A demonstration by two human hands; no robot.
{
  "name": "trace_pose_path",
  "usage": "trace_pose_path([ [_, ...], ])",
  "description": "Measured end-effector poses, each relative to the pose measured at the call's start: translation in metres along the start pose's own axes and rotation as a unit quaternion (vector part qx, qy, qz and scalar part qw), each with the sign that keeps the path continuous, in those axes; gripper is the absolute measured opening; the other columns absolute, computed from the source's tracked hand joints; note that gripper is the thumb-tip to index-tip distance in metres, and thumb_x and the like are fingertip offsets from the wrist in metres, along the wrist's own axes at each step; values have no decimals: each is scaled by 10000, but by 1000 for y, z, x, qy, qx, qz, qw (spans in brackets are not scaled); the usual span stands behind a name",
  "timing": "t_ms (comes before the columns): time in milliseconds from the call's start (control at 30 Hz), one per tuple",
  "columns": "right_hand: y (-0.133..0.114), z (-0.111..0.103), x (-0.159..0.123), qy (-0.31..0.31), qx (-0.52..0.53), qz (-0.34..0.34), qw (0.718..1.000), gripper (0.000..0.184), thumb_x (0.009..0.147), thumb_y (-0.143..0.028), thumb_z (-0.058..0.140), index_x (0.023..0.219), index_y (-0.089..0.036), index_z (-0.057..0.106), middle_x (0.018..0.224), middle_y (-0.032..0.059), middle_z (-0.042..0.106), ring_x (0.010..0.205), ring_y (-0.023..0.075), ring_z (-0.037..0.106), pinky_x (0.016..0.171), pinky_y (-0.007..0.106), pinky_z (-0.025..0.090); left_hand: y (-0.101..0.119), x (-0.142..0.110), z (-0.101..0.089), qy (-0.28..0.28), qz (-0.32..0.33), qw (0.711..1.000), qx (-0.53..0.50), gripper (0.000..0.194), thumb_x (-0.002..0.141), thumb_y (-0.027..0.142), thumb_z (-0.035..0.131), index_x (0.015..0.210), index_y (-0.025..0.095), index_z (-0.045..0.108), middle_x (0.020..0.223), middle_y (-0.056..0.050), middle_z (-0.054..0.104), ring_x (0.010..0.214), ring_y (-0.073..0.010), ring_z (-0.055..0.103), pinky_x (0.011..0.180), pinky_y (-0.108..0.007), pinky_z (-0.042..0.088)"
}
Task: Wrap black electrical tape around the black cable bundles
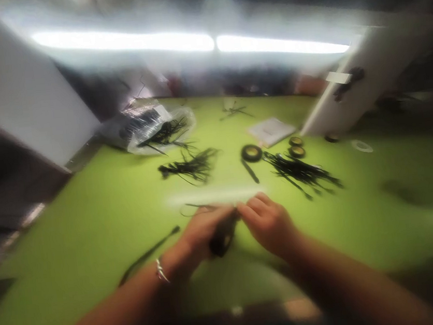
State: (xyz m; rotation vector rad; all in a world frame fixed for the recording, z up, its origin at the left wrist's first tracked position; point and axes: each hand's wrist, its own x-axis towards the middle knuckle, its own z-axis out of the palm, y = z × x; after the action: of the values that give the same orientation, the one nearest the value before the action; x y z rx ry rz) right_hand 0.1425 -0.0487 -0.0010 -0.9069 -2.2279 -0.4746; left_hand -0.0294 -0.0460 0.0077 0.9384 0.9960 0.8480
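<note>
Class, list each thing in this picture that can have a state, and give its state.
Light tubes: lit
Clear plastic bag: open, dark strands sticking out
Left strand bundle: fanned out
Large black roll: lying flat
Left hand: closed on black item, details blurred
Right hand: fingers curled

Bright yellow-green is shown across the tabletop [102, 222], with a paler, whitish streak seen near its middle. Black is worn by the cable bundle [303, 169] toward the tabletop's right edge, by the cable bundle [193, 166] left of the middle and by the large tape roll [252, 153], whose core is tinted yellowish-brown. White is seen on the flat packet [271, 131] near the far edge, and silver on the bracelet [160, 271].
</note>
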Motion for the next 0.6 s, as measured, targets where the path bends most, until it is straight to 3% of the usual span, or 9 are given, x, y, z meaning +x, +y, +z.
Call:
trace_pose_path([
  [100,2,1,0,-19,68,62,996,143,871,-116,507,845,-172,637,644,18,525,671,163,456,590,269,396,2,1,-2,16,78,991,111,321,791,391,633,589,150,564,587,3,534,568,-116,469,567,-240,379],
  [167,5,0,1,-39,142,107,983,131,864,-152,533,954,-171,626,776,46,587,765,176,510,672,288,444,1,2,-3,37,163,966,197,256,825,325,595,637,153,616,674,-29,607,665,-148,539,664,-257,421],
  [233,6,0,2,-58,190,115,973,201,873,-160,521,1057,-168,601,893,71,615,833,185,534,732,309,463,-1,3,-4,43,238,937,253,203,846,277,566,707,158,656,755,-53,650,745,-170,574,753,-274,432],
  [300,6,1,2,-76,194,101,973,181,887,-130,473,988,-173,617,837,58,609,774,173,527,696,296,451,-4,4,-3,37,269,922,275,209,867,272,541,741,161,666,773,-62,658,751,-173,581,763,-279,434],
  [433,4,3,2,-83,131,89,984,221,867,-97,440,712,-179,575,664,27,513,647,164,439,598,286,379,-4,3,2,35,227,936,267,278,880,334,520,721,158,665,745,-53,658,725,-173,579,714,-265,439],
  [600,3,6,3,-58,94,99,989,192,867,-90,444,732,-177,549,723,45,503,722,183,433,661,302,398,2,2,7,-16,141,966,215,218,779,379,640,778,170,703,764,-23,675,809,-202,587,737,-256,437],
])
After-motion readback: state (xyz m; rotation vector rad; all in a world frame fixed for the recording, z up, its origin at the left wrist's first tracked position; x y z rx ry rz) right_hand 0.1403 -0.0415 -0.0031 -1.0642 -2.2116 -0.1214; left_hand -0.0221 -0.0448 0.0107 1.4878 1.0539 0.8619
